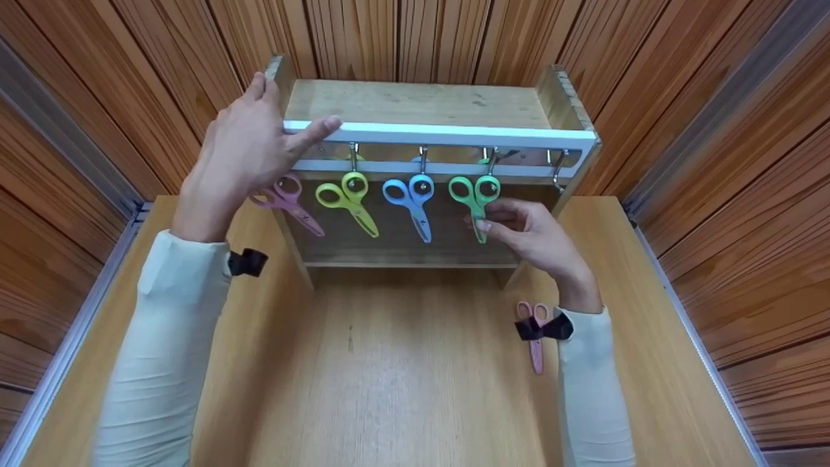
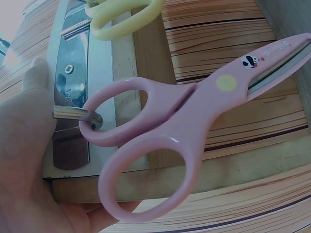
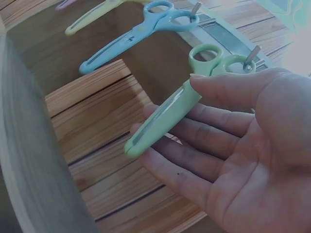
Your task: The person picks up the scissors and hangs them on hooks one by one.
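Green scissors hang by one handle loop from a metal hook on the rack. My right hand pinches their blade part, thumb in front and fingers behind, as the right wrist view shows. My left hand grips the left corner of the wooden rack, its thumb along the white rail. Just below that hand, pink scissors dangle from a hook, partly hidden in the head view. Yellow scissors and blue scissors hang between the hands.
At the rail's right end is a hook with nothing on it. Another pair of pink scissors lies on the wooden table, partly covered by the black bow at my right wrist. Wood-panelled walls stand around the table.
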### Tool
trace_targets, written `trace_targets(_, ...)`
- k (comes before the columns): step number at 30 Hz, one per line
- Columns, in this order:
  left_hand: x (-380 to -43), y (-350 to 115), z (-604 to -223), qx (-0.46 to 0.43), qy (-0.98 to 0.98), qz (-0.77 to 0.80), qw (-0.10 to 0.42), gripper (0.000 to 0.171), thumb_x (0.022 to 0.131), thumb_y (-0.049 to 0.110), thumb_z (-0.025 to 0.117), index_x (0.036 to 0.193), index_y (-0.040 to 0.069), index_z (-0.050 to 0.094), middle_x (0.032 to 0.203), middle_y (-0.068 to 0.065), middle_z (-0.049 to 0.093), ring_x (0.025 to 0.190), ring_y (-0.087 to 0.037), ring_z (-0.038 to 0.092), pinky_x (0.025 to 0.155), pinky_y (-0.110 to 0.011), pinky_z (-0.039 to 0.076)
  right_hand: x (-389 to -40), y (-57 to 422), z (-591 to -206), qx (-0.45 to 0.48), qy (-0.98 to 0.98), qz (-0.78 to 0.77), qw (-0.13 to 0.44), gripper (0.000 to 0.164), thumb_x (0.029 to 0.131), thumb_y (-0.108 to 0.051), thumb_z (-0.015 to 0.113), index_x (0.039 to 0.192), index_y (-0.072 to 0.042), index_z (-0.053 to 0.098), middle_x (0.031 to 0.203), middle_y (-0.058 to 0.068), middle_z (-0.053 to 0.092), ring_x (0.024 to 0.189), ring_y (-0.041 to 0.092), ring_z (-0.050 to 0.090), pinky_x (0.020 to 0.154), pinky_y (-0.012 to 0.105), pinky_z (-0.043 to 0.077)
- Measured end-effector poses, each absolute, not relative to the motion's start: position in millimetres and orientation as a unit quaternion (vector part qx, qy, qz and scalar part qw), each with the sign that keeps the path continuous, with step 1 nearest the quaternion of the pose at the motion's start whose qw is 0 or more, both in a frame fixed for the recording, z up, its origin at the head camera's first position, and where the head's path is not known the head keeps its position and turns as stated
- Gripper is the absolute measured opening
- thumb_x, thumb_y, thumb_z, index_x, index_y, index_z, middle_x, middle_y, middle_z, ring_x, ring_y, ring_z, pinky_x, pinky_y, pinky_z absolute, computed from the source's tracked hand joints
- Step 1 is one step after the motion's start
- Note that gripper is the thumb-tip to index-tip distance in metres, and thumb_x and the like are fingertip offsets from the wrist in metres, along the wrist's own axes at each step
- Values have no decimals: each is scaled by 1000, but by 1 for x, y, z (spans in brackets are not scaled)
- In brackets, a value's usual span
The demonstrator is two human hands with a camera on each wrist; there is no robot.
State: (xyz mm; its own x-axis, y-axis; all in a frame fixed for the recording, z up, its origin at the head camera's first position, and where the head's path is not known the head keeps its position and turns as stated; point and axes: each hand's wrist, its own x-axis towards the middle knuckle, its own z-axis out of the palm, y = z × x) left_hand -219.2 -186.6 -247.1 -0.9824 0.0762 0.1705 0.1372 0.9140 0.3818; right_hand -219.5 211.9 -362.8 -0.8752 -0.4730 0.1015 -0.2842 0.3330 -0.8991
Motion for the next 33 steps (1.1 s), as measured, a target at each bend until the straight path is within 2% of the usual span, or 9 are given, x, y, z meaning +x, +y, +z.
trace_targets(4,-219,-186,-247,-53,-975,-203,76,113,95,84,40,167,0,17,177,-22,6,144,-55,44,113,-66,45,-216,218,-370,-223,835,-497,82,33,103,-19,68,133,-5,68,129,15,72,112,14,69,96,20,56)
trace_targets(10,-218,-186,-247,-53,-974,-204,78,113,95,84,41,167,0,16,177,-22,6,144,-55,44,114,-67,44,-209,226,-381,-207,854,-469,85,35,104,-21,68,135,-5,66,130,14,70,120,26,67,96,17,53)
trace_targets(12,-218,-186,-247,-53,-974,-205,78,114,95,84,40,167,-1,17,177,-22,6,139,-55,48,111,-66,47,-206,229,-385,-202,860,-460,90,38,104,-24,68,137,-5,65,134,15,69,123,29,67,96,14,53)
trace_targets(14,-218,-187,-247,-53,-975,-203,78,115,94,85,40,166,-2,18,176,-22,5,127,-53,55,101,-63,52,-203,231,-390,-198,864,-454,93,41,104,-26,68,139,-5,63,136,16,68,126,31,67,96,12,53)
trace_targets(17,-219,-187,-247,-55,-975,-200,79,116,94,86,38,165,-3,19,176,-23,6,112,-50,58,87,-59,52,-199,235,-397,-194,867,-449,92,42,103,-26,69,140,-5,63,138,17,68,127,32,67,95,10,52)
trace_targets(19,-219,-187,-247,-56,-975,-198,79,116,94,86,38,166,-3,19,176,-24,6,113,-51,58,89,-60,52,-197,239,-401,-192,868,-449,87,41,103,-24,69,139,-4,63,137,17,68,127,33,68,94,10,53)
trace_targets(22,-219,-187,-247,-55,-975,-200,77,116,94,86,39,166,-1,16,176,-23,5,132,-56,52,105,-66,49,-192,245,-407,-188,872,-445,79,39,103,-22,69,138,-5,64,136,16,69,125,34,68,94,9,52)
trace_targets(24,-219,-187,-247,-54,-975,-201,77,116,94,86,39,167,-1,15,176,-23,6,141,-58,46,112,-68,44,-189,248,-410,-180,876,-441,77,38,104,-22,68,137,-5,65,136,17,69,124,34,69,94,9,52)
trace_targets(33,-219,-186,-248,-56,-975,-202,78,115,94,86,39,166,-1,16,176,-23,6,144,-58,43,116,-68,41,-175,262,-432,-141,879,-446,90,45,103,-28,70,140,-5,62,138,16,69,126,33,69,100,17,56)
